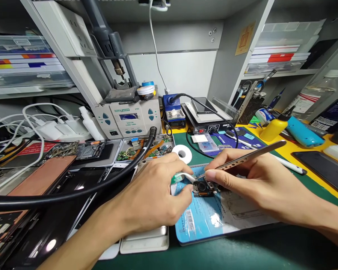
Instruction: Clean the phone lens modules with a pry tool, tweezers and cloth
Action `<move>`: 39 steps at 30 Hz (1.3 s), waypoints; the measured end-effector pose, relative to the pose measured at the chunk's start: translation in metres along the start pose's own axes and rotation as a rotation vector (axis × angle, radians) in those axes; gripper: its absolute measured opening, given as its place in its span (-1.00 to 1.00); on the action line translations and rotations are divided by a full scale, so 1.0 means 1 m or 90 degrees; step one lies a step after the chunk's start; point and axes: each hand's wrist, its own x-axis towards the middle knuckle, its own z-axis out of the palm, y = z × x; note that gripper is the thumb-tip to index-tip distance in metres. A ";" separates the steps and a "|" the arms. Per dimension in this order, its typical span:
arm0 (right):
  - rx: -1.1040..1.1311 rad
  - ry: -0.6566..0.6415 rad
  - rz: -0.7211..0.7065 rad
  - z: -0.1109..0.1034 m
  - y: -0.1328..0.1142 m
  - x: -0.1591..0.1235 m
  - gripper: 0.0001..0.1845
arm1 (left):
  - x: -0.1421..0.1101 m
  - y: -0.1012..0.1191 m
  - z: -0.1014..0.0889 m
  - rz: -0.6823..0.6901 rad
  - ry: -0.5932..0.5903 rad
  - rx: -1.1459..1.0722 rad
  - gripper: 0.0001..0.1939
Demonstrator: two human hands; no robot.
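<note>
My left hand (154, 195) is closed in a pinch on a small white and green tool (180, 177) whose tip reaches a small black camera module (202, 187). The module lies on a blue phone back panel (202, 217) on the green mat. My right hand (253, 180) grips metal tweezers (250, 156); their points touch the top of the camera module. The two hands sit close together over the panel, left of and right of the module.
A thick black hose (81, 193) crosses in front of my left arm. A hot-air station (129, 120), parts trays (146, 148), a tape roll (182, 153), a heating plate (211, 120), a yellow bottle (273, 127), a blue tool (304, 133) and dismantled phones (39, 176) surround the mat.
</note>
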 end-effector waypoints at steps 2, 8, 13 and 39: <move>-0.001 -0.001 0.005 0.000 0.000 0.000 -0.72 | 0.001 0.000 -0.001 -0.006 0.001 0.002 -0.82; 0.008 0.005 0.009 0.001 -0.004 0.000 -0.71 | 0.002 0.002 -0.005 -0.040 0.003 -0.026 -0.80; 0.009 0.005 0.009 0.002 -0.005 0.000 -0.69 | 0.002 0.003 -0.008 -0.053 -0.003 -0.037 -0.84; 0.036 0.004 0.012 0.002 -0.007 0.000 -0.71 | 0.001 0.008 -0.008 -0.064 -0.022 0.016 -0.60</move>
